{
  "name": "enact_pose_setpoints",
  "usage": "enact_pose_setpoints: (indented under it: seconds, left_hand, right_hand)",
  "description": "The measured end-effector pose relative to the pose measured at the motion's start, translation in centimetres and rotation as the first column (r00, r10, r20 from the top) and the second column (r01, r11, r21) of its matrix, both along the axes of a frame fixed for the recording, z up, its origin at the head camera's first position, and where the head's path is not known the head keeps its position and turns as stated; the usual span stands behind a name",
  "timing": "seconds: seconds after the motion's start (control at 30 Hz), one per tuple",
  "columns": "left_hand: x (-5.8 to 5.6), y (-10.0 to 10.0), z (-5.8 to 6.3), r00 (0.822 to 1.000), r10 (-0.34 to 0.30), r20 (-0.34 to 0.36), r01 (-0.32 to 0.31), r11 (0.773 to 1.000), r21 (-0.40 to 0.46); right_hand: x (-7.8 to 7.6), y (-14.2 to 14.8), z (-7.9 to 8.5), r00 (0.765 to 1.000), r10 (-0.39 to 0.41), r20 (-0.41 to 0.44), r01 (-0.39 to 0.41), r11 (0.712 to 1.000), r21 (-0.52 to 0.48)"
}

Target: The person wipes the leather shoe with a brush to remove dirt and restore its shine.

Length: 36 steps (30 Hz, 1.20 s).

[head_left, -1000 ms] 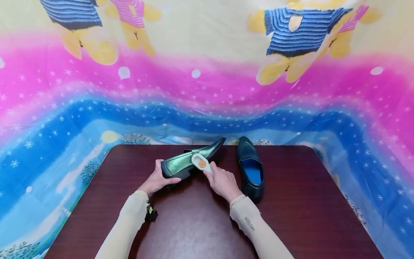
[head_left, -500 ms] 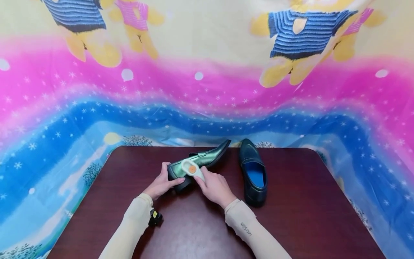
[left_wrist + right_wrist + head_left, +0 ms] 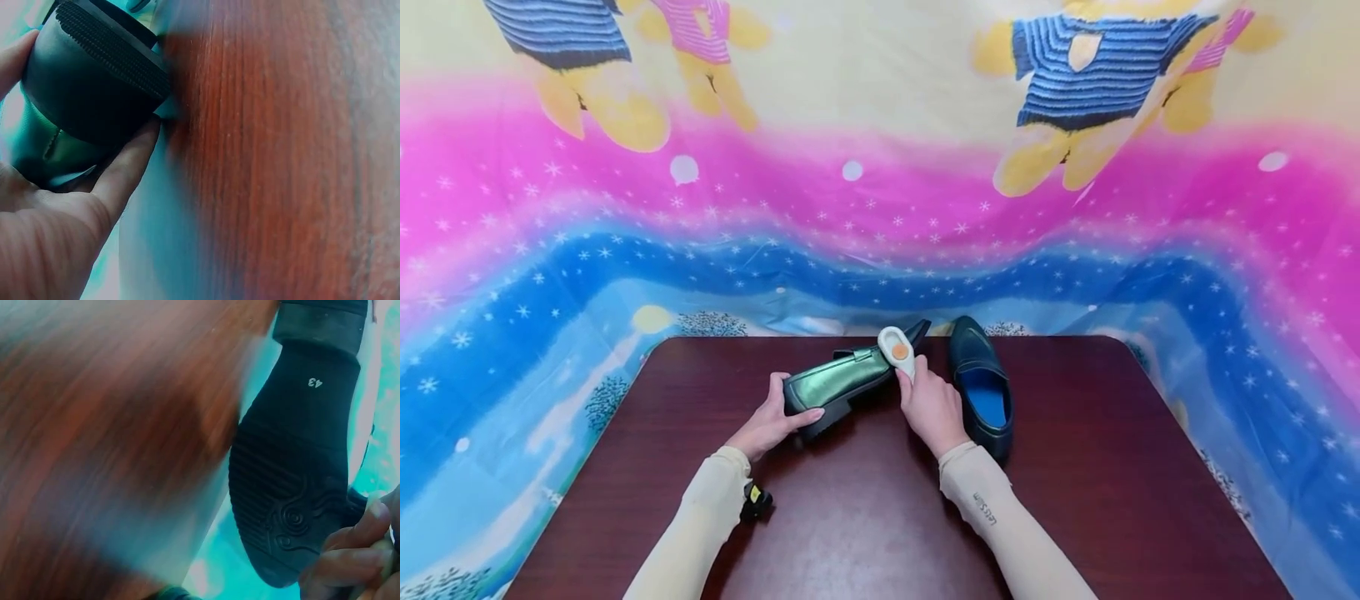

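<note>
A dark green leather loafer (image 3: 835,383) is tilted on its side over the table, toe pointing to the far right. My left hand (image 3: 769,423) grips it by the heel, thumb along the near side; the left wrist view shows fingers around the black heel (image 3: 94,87). In my right hand (image 3: 934,408) is a white oval-headed handheld tool (image 3: 896,343) with an orange disc on its top. Its head lies against the shoe's side near the toe, and its underside is hidden. The right wrist view shows the patterned sole (image 3: 294,462), marked 43.
The matching loafer (image 3: 973,354), with a blue insole, stands upright just right of my right hand, partly behind it. Both are on a dark red wooden table (image 3: 1097,467). A printed cloth (image 3: 880,217) hangs close behind the table's back edge.
The white tool first slid back along the shoe's side toward the heel, then forward to near the toe. My left hand keeps its grip on the heel while the shoe's tilt shifts slightly.
</note>
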<state>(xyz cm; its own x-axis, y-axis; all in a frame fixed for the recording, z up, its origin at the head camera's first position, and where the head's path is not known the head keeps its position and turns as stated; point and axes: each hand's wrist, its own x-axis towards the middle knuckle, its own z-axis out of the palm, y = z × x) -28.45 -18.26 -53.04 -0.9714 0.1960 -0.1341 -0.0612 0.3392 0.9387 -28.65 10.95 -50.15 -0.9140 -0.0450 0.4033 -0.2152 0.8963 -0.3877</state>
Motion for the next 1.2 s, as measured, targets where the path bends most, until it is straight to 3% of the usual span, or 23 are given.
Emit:
enact_pose_setpoints:
  seconds: [0.23, 0.33, 0.5, 0.57, 0.73, 1.0, 1.2]
  left_hand:
    - [0.2, -0.1, 0.3, 1.0, -0.009, 0.002, 0.009, 1.0, 0.002]
    - [0.3, -0.4, 0.3, 1.0, -0.016, -0.011, 0.016, 0.999, -0.033]
    - [0.4, -0.9, 0.7, 0.999, -0.028, -0.038, 0.024, 0.995, -0.095]
    - [0.4, -1.1, 0.7, 0.999, -0.032, -0.039, 0.028, 0.994, -0.101]
    - [0.3, -1.4, 0.6, 0.999, -0.03, -0.032, 0.027, 0.995, -0.091]
    - [0.5, -1.1, 0.8, 0.999, -0.046, -0.025, 0.045, 0.997, -0.06]
    - [0.5, -1.8, 0.7, 0.999, -0.039, -0.007, 0.039, 0.998, -0.048]
  right_hand:
    - [0.9, -0.7, 0.9, 0.991, 0.057, 0.123, -0.042, 0.992, -0.118]
    - [1.7, -1.9, 1.0, 0.982, 0.154, 0.113, -0.14, 0.982, -0.124]
    - [2.6, -3.8, 0.6, 0.948, 0.313, 0.056, -0.312, 0.95, -0.014]
    - [2.6, -4.0, 0.4, 0.953, 0.3, 0.035, -0.301, 0.953, 0.039]
    - [2.5, -3.2, 0.6, 0.985, 0.175, -0.013, -0.173, 0.982, 0.079]
    - [2.8, -2.4, 0.5, 0.985, 0.165, 0.05, -0.165, 0.986, -0.013]
    - [1.8, -1.6, 0.7, 0.987, 0.138, 0.082, -0.13, 0.988, -0.088]
